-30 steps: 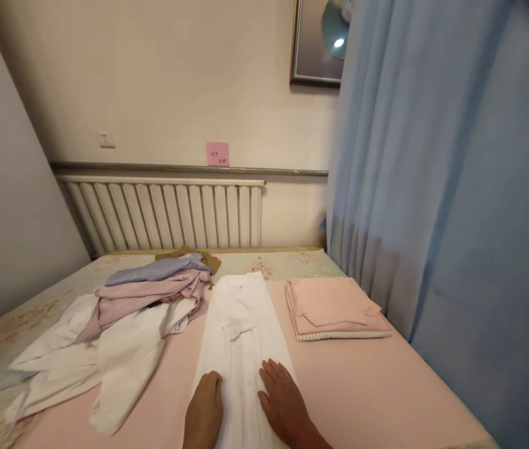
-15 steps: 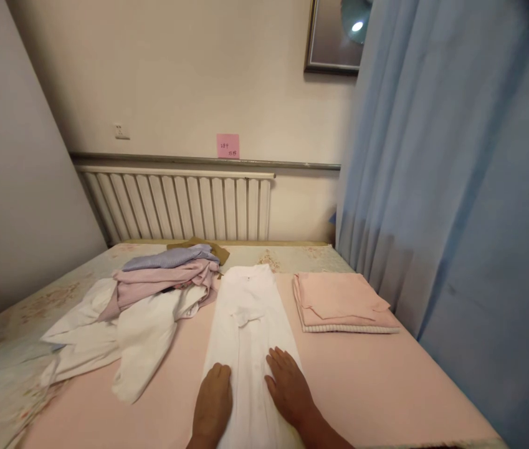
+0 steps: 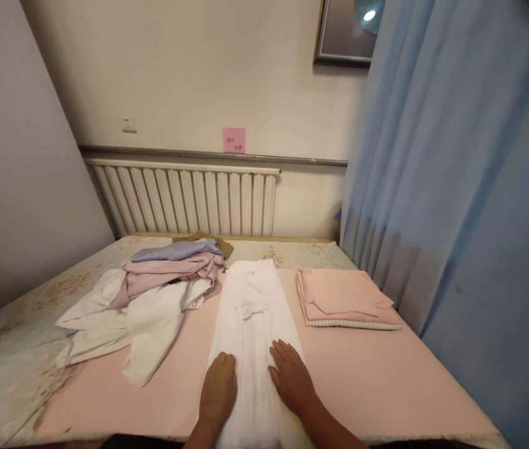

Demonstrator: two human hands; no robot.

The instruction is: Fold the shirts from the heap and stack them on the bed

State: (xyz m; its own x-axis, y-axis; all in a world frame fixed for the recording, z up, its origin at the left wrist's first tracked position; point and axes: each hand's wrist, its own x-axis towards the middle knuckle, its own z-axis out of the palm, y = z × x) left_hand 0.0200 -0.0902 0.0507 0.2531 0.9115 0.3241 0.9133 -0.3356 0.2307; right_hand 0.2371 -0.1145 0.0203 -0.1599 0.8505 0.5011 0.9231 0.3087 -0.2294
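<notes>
A white shirt (image 3: 252,330), folded into a long narrow strip with a small bunched piece on its middle, lies lengthwise in front of me. My left hand (image 3: 219,385) rests at its left edge, fingers curled down against the cloth with the tips hidden. Across from it, my right hand (image 3: 293,376) lies flat on the shirt's right side, fingers stretched out. The near end of the shirt passes between my forearms to the edge of the bed.
A loose heap of clothes stands on the left, with white garments (image 3: 154,330), a pink one (image 3: 168,277) and a blue one (image 3: 175,251). Folded pink clothing (image 3: 343,293) lies on the right. Behind are a radiator (image 3: 189,199) and a blue curtain (image 3: 399,187).
The view has shifted slightly, so the bed's near edge now shows. Both hands stay at the sides of the white shirt with little visible movement along it.
</notes>
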